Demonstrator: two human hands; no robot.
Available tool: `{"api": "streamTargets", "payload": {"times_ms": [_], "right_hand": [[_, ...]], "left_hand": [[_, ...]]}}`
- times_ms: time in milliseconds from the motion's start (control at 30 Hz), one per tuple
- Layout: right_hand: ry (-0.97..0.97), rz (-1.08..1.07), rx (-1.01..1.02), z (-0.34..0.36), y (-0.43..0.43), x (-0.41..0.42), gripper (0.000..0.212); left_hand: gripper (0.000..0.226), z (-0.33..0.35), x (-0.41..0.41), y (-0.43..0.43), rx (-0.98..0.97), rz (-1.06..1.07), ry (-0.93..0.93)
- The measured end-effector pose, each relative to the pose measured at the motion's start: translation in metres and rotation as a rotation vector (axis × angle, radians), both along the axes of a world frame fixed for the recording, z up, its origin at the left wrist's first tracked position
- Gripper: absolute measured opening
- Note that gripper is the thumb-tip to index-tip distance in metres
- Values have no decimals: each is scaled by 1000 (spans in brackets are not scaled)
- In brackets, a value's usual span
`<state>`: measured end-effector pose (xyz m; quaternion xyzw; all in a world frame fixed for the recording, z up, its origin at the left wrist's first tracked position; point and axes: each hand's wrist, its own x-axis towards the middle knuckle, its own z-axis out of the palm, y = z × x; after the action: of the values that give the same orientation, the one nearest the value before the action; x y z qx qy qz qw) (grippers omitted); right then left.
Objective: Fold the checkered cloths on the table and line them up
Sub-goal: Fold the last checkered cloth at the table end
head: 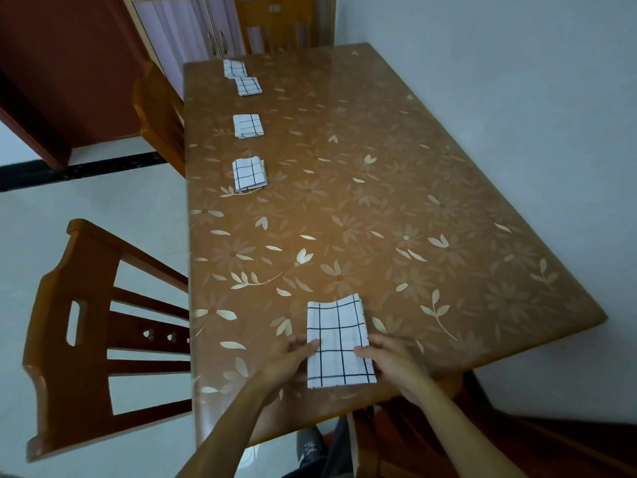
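Fifth cloth [339, 343] is being worked: it's laid flat near the front edge of the tabletop [396, 201], folded down to a long strip. Four folded cloths [249, 174] are lined up along the left side, the far two touching or nearly so, the rest well apart. So approx. the last cloth, final fold pending. Next move, as judged: strip to be doubled end-to-end into a square, edges matched, then carried over to the row w/ spacing kept. The left hand [293, 357] is set at the strip's left edge, the right hand [389, 360] at its right edge, both about mid-length, forearms converging from below. Grip: a digit of each is laid on top; whether others are tucked under for a pinch can't be told.
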<state>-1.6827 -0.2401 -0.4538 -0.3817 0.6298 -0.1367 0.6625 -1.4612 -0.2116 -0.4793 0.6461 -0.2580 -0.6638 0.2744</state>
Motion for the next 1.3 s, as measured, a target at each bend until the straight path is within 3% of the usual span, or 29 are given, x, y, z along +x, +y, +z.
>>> {"api": "streamTargets", "payload": {"times_ms": [100, 300, 600, 700, 833, 967, 1167, 1300], "right_hand": [[-18, 10, -8, 7, 0, -2, 19], [-166, -46, 11, 13, 1, -6, 23], [-397, -285, 116, 10, 2, 1, 23], [-400, -313, 120, 11, 3, 3, 27], [-261, -153, 76, 11, 4, 1, 47], [-209, -145, -9, 8, 9, -5, 22], [-156, -92, -54, 3, 12, -3, 38], [-23, 74, -139, 1, 11, 0, 31]], "left_hand": [[28, 0, 8, 3, -14, -76, 25], [21, 11, 11, 5, -12, -21, 121], [22, 21, 10, 2, 1, 177, 306], [27, 22, 9, 2, -5, 186, 250], [22, 25, 6, 4, -7, 160, 149], [18, 25, 8, 9, -137, 97, 36], [31, 11, 8, 9, -258, 19, -169], [18, 13, 3, 9, -226, 28, -215]]}}
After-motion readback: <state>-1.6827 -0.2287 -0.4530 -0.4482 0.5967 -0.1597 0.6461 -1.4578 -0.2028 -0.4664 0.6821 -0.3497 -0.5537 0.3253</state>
